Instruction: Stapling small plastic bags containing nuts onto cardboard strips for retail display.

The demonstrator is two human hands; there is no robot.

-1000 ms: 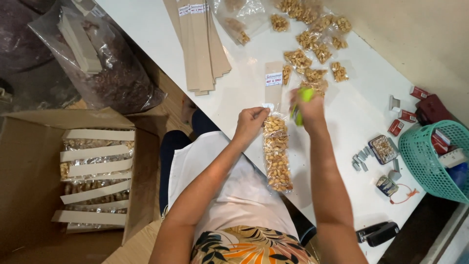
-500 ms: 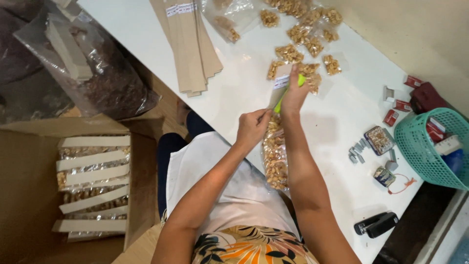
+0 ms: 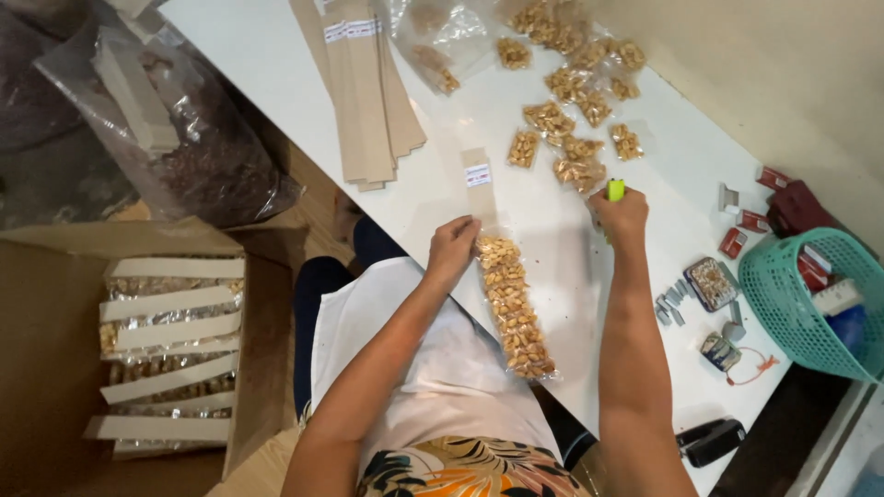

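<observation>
My left hand (image 3: 453,247) pinches the top of a long clear strip of small peanut packets (image 3: 512,306) that lies on the white table (image 3: 276,55) and hangs over its near edge. A tan card header with a white label (image 3: 477,182) lies just beyond the strip's top. My right hand (image 3: 621,217) rests on the table to the right, closed around a lime-green lighter (image 3: 615,190) that sticks out above the fingers.
Several loose peanut packets (image 3: 569,110) lie scattered farther back. A stack of tan card strips (image 3: 364,83) lies at the upper left. A teal basket (image 3: 810,299), red boxes, staple strips and a black stapler (image 3: 709,442) sit at the right. A cardboard box (image 3: 55,368) of finished packs stands on the left.
My right hand has moved right and away from the strip with the green lighter. My left hand stays on the strip's top. The card header now lies uncovered.
</observation>
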